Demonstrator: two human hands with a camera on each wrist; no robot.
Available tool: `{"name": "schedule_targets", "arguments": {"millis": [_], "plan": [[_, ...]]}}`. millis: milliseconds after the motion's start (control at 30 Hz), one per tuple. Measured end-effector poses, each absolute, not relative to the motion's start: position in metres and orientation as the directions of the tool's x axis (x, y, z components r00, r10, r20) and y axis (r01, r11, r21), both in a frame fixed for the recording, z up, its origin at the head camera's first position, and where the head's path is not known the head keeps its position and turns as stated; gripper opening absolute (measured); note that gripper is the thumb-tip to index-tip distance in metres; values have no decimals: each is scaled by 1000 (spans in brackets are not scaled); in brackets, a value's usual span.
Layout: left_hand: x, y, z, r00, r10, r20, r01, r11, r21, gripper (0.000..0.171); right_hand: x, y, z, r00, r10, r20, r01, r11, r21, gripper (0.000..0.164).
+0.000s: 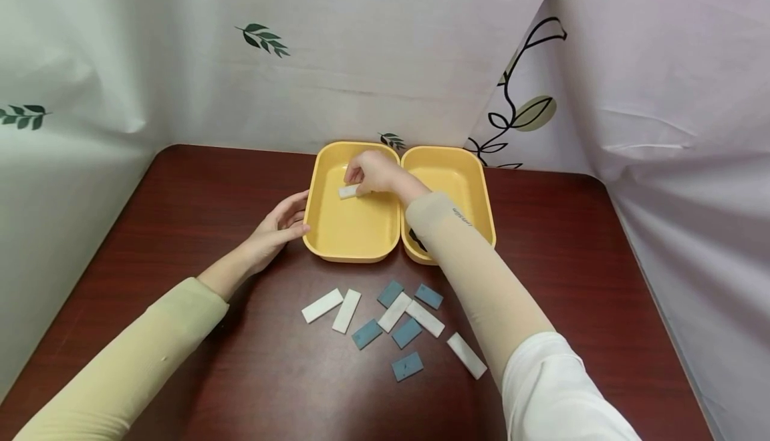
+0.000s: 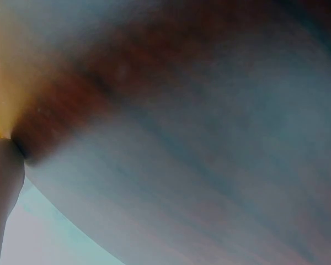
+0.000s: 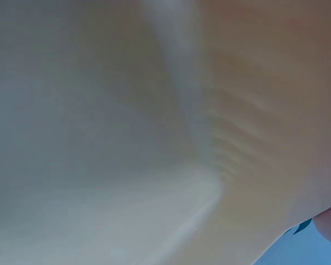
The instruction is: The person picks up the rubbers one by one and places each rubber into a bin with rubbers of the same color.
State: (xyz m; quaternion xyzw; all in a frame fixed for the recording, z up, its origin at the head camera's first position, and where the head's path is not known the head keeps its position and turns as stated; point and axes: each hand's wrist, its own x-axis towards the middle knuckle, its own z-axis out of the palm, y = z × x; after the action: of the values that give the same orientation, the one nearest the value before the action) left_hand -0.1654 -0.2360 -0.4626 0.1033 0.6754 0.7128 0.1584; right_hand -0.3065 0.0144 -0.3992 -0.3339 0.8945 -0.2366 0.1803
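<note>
Inside the left yellow tray (image 1: 351, 250), my right hand (image 1: 375, 172) pinches a white rectangular tile (image 1: 347, 192) by one end. My left hand (image 1: 273, 230) rests against the tray's left outer wall, its fingers loosely extended and its thumb tip at the rim. Nearer me on the table lie several loose white tiles (image 1: 321, 305) and several shorter blue-grey tiles (image 1: 408, 366), some touching. The left wrist view is mostly blurred, with a finger (image 2: 3, 187) at its left edge. Blurred pale surfaces fill most of the right wrist view.
A second yellow tray (image 1: 490, 224) stands against the first on the right, partly hidden by my right forearm. Something dark (image 1: 416, 239) shows in its near left corner. The reddish-brown table (image 1: 571, 247) ends at a white curtain (image 1: 337, 87) printed with leaves.
</note>
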Motion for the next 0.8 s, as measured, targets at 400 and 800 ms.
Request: {"name": "schedule_targets", "arguments": {"millis": [400, 800], "plan": [[-165, -236, -462, -930, 363, -66, -85, -38, 996, 71, -304, 11, -401, -731, -660, -172, -516, 700, -495, 21], [-166, -237, -463, -927, 368, -73, -95, -42, 995, 72, -305, 7, -403, -812, -563, -156, -447, 771, -455, 20]]}}
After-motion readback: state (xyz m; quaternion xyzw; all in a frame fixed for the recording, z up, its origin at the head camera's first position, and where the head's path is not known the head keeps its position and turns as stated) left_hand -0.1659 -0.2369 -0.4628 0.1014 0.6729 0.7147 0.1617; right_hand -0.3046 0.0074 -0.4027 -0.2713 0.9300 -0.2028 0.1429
